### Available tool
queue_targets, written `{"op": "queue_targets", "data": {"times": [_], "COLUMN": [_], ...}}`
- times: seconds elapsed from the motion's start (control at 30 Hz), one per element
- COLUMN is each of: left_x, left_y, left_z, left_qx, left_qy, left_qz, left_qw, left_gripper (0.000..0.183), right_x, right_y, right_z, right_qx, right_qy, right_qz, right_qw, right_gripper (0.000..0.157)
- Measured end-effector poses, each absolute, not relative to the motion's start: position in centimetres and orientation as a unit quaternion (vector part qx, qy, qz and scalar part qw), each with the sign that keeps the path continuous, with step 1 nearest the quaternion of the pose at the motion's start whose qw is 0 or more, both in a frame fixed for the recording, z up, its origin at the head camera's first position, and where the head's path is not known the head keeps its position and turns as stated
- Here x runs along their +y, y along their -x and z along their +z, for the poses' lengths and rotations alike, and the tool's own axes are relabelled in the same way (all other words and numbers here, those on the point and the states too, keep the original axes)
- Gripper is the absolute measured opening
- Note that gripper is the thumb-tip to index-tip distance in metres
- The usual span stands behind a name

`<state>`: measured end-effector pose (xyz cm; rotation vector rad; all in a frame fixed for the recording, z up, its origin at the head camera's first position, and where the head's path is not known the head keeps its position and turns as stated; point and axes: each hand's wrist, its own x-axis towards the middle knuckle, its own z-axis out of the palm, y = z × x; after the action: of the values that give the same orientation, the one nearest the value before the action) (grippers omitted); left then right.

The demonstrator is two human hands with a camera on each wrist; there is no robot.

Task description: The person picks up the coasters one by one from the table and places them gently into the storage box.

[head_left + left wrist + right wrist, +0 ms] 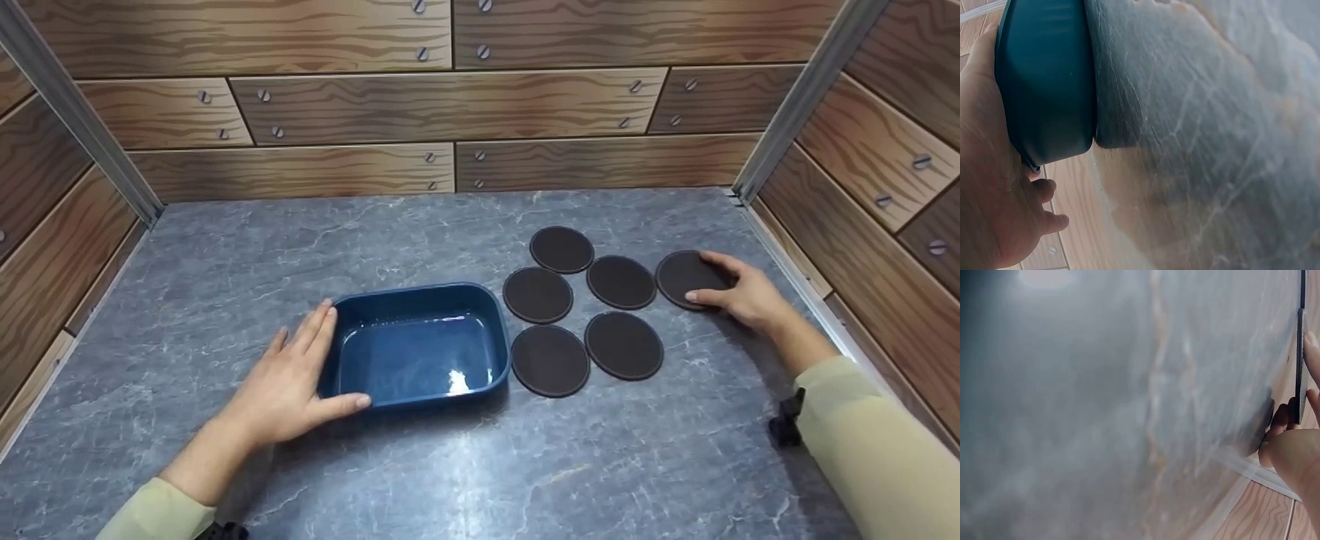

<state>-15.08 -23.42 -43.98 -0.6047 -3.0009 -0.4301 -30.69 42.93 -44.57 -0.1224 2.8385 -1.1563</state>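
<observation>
A dark blue rectangular dish (420,349) sits on the table, its inside bare. My left hand (289,382) rests along the dish's left side, fingers extended toward the back corner and thumb on the near rim. The left wrist view has that hand (996,169) against the dish's outer wall (1050,79). Over at the right, my right hand (746,296) holds a round dark brown coaster (684,279) by its right part, between thumb and fingers. From the right wrist, the coaster (1301,368) appears edge-on beside the fingers.
Several matching coasters lie flat between the dish and the held one, including a far coaster (562,249) and a near coaster (550,361). The marble-look table (420,480) is bounded by wood-patterned panels (450,105) at the back and both sides.
</observation>
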Motion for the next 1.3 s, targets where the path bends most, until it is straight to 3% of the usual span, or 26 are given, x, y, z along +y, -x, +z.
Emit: {"op": "queue_targets", "data": {"times": [0.27,0.47,0.77,1.03,1.3], "left_x": [-23.5,-23.4,-23.4,-23.4,-23.4], "left_y": [15.0,15.2,15.2,15.2,15.2], "left_z": [-44.0,-43.9,-43.9,-43.8,-43.8], "left_qx": [-0.970,-0.970,-0.971,-0.971,-0.973], "left_qy": [0.197,0.199,0.199,0.198,0.190], "left_qz": [-0.139,-0.136,-0.133,-0.131,-0.132], "left_qw": [0.026,0.029,0.027,0.031,0.021], "left_gripper": [0.124,0.124,0.124,0.124,0.124], "right_x": [43.2,43.1,41.3,38.2,32.6], "right_y": [30.5,30.5,30.1,29.8,28.8], "right_z": [-43.4,-41.6,-39.5,-37.8,-36.3], "right_qx": [0.925,0.922,0.901,0.888,0.854], "right_qy": [0.036,0.016,0.026,0.063,0.124], "right_qz": [-0.377,-0.384,-0.433,-0.455,-0.504], "right_qw": [0.031,0.040,0.000,-0.034,-0.026], "right_gripper": [0.082,0.085,0.077,0.071,0.066]}}
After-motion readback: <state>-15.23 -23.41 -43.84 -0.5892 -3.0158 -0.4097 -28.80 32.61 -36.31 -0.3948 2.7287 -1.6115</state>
